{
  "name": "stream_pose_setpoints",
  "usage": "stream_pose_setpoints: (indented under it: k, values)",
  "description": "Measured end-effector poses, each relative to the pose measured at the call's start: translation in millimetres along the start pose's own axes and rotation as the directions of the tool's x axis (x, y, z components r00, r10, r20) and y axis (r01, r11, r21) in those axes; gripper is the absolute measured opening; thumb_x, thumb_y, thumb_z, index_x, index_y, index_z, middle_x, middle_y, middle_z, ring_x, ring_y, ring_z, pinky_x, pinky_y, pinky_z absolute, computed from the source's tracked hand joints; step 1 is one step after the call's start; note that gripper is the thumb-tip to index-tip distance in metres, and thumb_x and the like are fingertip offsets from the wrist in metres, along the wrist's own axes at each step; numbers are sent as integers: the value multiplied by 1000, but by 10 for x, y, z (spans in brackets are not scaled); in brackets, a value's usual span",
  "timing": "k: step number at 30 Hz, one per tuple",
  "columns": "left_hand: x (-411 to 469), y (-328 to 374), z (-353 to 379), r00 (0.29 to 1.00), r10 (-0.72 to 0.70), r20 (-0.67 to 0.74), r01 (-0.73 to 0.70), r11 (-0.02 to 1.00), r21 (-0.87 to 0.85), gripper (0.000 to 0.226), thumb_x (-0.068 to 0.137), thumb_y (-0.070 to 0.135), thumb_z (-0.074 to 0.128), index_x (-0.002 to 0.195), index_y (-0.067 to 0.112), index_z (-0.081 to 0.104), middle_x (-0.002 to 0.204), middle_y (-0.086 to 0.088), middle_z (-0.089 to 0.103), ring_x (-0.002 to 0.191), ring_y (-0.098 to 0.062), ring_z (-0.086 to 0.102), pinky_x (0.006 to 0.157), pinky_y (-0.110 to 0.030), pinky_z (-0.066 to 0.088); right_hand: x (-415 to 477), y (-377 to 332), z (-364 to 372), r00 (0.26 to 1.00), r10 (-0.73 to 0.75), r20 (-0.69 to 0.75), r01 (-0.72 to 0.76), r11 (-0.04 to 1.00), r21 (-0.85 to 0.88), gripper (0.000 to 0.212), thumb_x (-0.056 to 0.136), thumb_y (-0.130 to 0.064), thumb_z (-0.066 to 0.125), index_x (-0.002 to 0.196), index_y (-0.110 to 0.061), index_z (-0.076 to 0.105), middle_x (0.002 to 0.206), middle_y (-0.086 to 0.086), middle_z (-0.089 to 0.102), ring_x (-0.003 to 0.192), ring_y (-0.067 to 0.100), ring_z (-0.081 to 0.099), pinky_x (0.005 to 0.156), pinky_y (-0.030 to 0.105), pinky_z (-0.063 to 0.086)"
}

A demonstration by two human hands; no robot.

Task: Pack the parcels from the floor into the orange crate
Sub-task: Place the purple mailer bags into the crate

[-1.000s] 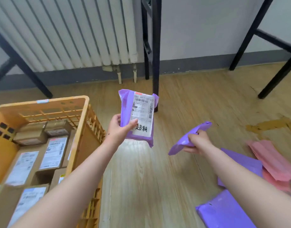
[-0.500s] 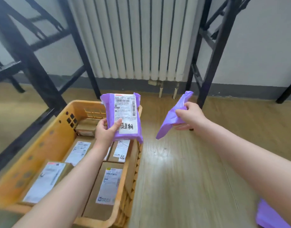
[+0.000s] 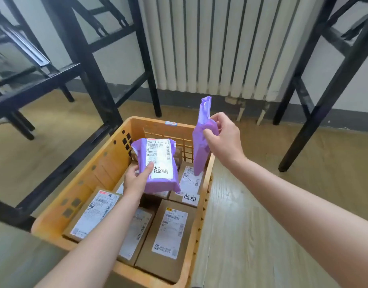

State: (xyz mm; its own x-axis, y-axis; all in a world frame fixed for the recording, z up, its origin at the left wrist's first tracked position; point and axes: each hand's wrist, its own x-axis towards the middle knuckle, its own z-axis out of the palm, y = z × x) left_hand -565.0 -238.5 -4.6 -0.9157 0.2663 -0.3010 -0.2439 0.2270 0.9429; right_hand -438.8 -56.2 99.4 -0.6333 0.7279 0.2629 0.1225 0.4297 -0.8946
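The orange crate (image 3: 108, 163) stands on the floor below me, holding several brown cardboard parcels (image 3: 170, 235) with white labels. My left hand (image 3: 137, 179) grips a purple mailer with a white label (image 3: 158, 163), flat and face up, above the crate's middle. My right hand (image 3: 224, 140) pinches a plain purple mailer (image 3: 200, 146) that hangs upright over the crate's far right corner, its lower end just inside the rim.
Black metal frame legs (image 3: 91, 75) stand left of and behind the crate, another frame (image 3: 324, 94) stands at the right. A white radiator (image 3: 216, 44) lines the wall. Bare wood floor (image 3: 251, 235) lies right of the crate.
The view has swung left over the crate. Both hands carried their purple mailers from beside the crate to above it; the right one now hangs upright at the crate's rim.
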Motion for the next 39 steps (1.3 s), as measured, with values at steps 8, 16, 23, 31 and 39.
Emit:
stream_pose_setpoints:
  k: [8, 16, 23, 31, 39]
  values:
    - [53, -455, -131, 979, -143, 146, 96, 952, 291, 54, 80, 45, 70, 121, 11, 58, 112, -8, 66, 99, -24, 64, 85, -36, 51, -81, 179, 318, 997, 15, 72, -15, 1000, -13, 14, 76, -9, 54, 80, -23, 54, 79, 2, 63, 90, 34, 61, 66, 46, 57]
    - [-181, -641, -171, 686, -575, 447, 233, 755, 613, 46, 80, 24, 76, 118, 10, 54, 101, -6, 71, 79, -20, 66, 68, -32, 55, -176, 266, 303, 981, 68, 182, -61, 997, -45, 12, 80, -4, 57, 92, -6, 58, 76, -7, 55, 73, 20, 63, 64, 43, 59]
    - [-289, -560, -236, 547, -668, 505, 279, 714, 642, 25, 86, 13, 69, 108, 19, 59, 102, -4, 73, 83, -22, 71, 78, -35, 56, -342, 312, 370, 951, 111, 287, -94, 993, -73, 12, 75, -6, 58, 86, -12, 57, 75, -4, 57, 82, 30, 66, 67, 51, 58]
    - [-286, -493, -317, 457, -760, 462, 204, 595, 777, 39, 87, 10, 67, 122, 19, 53, 90, -3, 74, 64, -14, 70, 61, -30, 56, -375, 332, 364, 936, 92, 339, -46, 989, -140, 15, 72, -6, 60, 86, -10, 60, 79, 5, 61, 81, 31, 66, 68, 51, 58]
    - [-413, -452, -227, 400, -838, 371, 72, 432, 899, 43, 83, 13, 72, 120, 20, 52, 106, -5, 70, 98, -25, 68, 86, -46, 54, -367, 242, 384, 922, 142, 360, -118, 989, -87, 15, 75, 0, 62, 89, -6, 61, 67, -2, 49, 61, 17, 60, 56, 36, 61]
